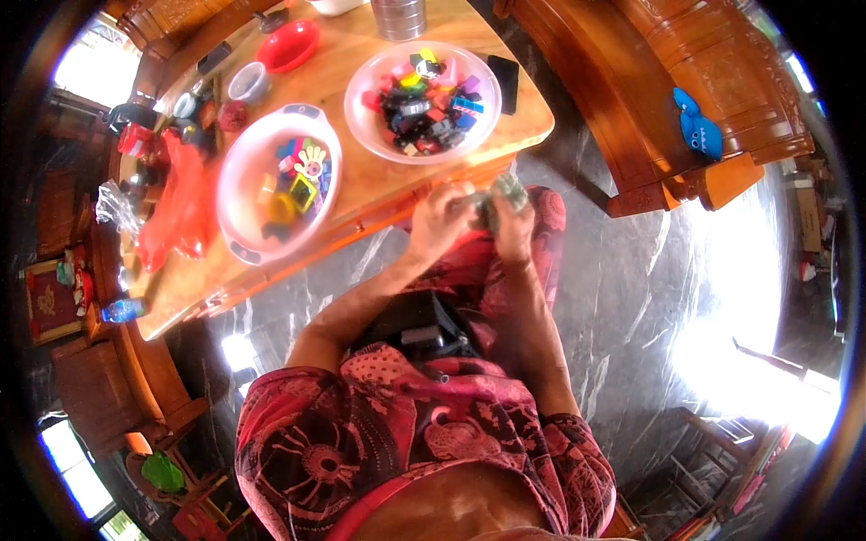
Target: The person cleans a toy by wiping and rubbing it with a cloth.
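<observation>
Both hands meet just off the front edge of the wooden table [361, 216], above my lap. Between them is a small dark grey-green object [488, 213], blurred and largely covered by fingers, so its kind does not show. My left hand [440, 221] has its fingers curled against one side of it. My right hand [513, 225] grips the other side, with a greyish-green patch showing over its fingers. Nearest to the hands is a round translucent bowl [354, 113] of many small coloured and black toy pieces. An oval white basin [236, 212] holds fewer toy pieces, including a yellow-framed one [303, 192].
A red plastic bag [176, 212] lies at the table's left side. A red bowl [289, 47], a small white bowl [247, 82], a metal can [399, 18] and a black phone-like slab [504, 84] are on the table. A carved wooden bench [622, 117] stands right, bearing a blue toy [701, 131].
</observation>
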`<state>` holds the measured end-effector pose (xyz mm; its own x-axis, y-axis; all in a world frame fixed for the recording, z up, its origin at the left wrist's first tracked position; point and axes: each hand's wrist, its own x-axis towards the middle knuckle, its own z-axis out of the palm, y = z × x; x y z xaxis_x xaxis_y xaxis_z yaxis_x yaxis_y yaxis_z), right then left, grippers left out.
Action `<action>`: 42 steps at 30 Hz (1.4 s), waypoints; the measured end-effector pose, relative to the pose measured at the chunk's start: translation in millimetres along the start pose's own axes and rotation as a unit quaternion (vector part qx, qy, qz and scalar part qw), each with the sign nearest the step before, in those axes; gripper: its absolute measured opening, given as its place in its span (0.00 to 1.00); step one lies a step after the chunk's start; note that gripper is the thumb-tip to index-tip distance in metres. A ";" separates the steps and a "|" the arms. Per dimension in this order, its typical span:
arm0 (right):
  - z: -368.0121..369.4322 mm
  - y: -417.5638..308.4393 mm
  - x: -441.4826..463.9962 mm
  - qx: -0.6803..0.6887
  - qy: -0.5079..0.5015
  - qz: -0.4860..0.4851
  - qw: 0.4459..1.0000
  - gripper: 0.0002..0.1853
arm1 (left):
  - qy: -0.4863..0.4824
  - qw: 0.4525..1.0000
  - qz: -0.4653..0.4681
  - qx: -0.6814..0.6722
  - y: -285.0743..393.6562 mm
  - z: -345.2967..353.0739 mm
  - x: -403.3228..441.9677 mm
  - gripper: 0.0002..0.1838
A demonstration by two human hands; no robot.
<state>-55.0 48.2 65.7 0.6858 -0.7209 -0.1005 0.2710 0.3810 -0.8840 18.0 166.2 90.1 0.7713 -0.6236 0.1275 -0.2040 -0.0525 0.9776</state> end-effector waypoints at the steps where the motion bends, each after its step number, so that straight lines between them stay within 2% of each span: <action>1: -0.4 -1.7 -1.2 -0.002 -0.009 0.014 1.000 0.10 | 0.000 1.000 0.000 0.000 -1.4 -1.8 -0.2 0.09; 2: 1.7 -7.4 -3.4 -0.002 -0.010 0.014 1.000 0.10 | -0.011 0.998 -0.044 -0.046 -4.1 -2.7 0.1 0.10; 3: 4.7 -15.2 -6.0 -0.012 -0.030 0.061 0.998 0.10 | -0.022 0.992 -0.088 -0.091 -6.8 -2.9 0.4 0.11; 4: 6.3 -19.5 -7.8 -0.021 -0.051 0.108 0.993 0.11 | -0.022 0.992 -0.088 -0.092 -9.0 -2.4 0.7 0.11; 5: 5.8 -18.1 -8.3 -0.022 -0.051 0.107 0.993 0.11 | -0.019 0.983 -0.126 -0.131 -10.9 -1.8 1.1 0.11; 6: 4.9 -14.3 -8.6 -0.033 -0.077 0.064 0.994 0.13 | -0.016 0.972 -0.164 -0.170 -12.6 -1.4 1.4 0.12; 7: 3.2 -10.5 -8.7 -0.045 -0.104 0.020 0.993 0.16 | -0.017 0.971 -0.164 -0.171 -13.9 -1.6 1.3 0.12; 9: -5.5 -5.7 -5.2 -0.091 -0.138 0.027 0.986 0.18 | -0.014 0.941 -0.203 -0.269 -13.2 -3.6 1.7 0.12; 10: -9.1 -2.4 -3.5 -0.137 -0.171 0.033 0.975 0.21 | -0.014 0.942 -0.203 -0.269 -12.3 -4.5 1.3 0.12; 14: -13.4 11.3 -0.6 -0.105 -0.218 0.008 0.970 0.24 | 0.002 0.933 -0.203 -0.297 -9.4 -5.1 2.2 0.14; 17: -8.3 1.2 -4.6 -0.090 -0.199 0.023 0.976 0.21 | 0.002 0.937 -0.180 -0.298 -14.6 -4.2 2.4 0.12; 19: 3.7 -15.2 -10.0 -0.104 -0.123 0.010 0.987 0.18 | -0.011 0.940 -0.174 -0.294 -21.9 -1.9 2.0 0.11; 20: 5.4 -13.7 -9.0 -0.110 -0.091 -0.032 0.989 0.14 | -0.027 0.953 -0.157 -0.257 -33.8 1.2 0.8 0.10; 21: -0.9 -7.4 -5.5 -0.111 -0.090 -0.032 0.989 0.14 | -0.042 0.965 -0.139 -0.220 -36.0 2.3 0.4 0.10; 25: -8.8 0.3 -1.2 -0.079 -0.056 0.025 0.995 0.13 | -0.074 0.979 -0.148 -0.121 -25.7 3.1 0.2 0.11; 27: -4.2 -7.3 -2.9 -0.058 -0.057 0.043 0.996 0.13 | -0.069 0.953 -0.194 -0.224 -20.6 3.8 -0.1 0.11; 30: -5.9 -11.3 -4.4 0.004 -0.078 0.063 0.995 0.14 | -0.084 0.920 -0.248 -0.291 -14.4 -1.1 0.6 0.10; 33: -9.1 -11.3 -6.2 -0.010 -0.115 0.064 0.991 0.17 | -0.091 0.896 -0.265 -0.345 -8.3 -6.3 1.6 0.10; 36: -12.7 -7.4 -2.8 -0.070 -0.191 0.070 0.977 0.24 | -0.094 0.881 -0.266 -0.379 -21.4 -8.8 0.6 0.10; 39: -9.6 -8.5 -5.7 -0.053 -0.228 0.087 0.968 0.26 | -0.069 0.865 -0.272 -0.415 -20.7 -11.2 -0.9 0.10; 42: -5.4 -3.6 -7.5 -0.081 -0.218 0.045 0.972 0.26 | -0.042 0.858 -0.264 -0.439 -8.4 -9.0 -2.0 0.10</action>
<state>-64.8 49.1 67.1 0.9325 -0.3612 -0.0089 0.1111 0.3101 -0.9442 23.6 174.9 83.1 0.5629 -0.7492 -0.3492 0.7215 0.2393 0.6498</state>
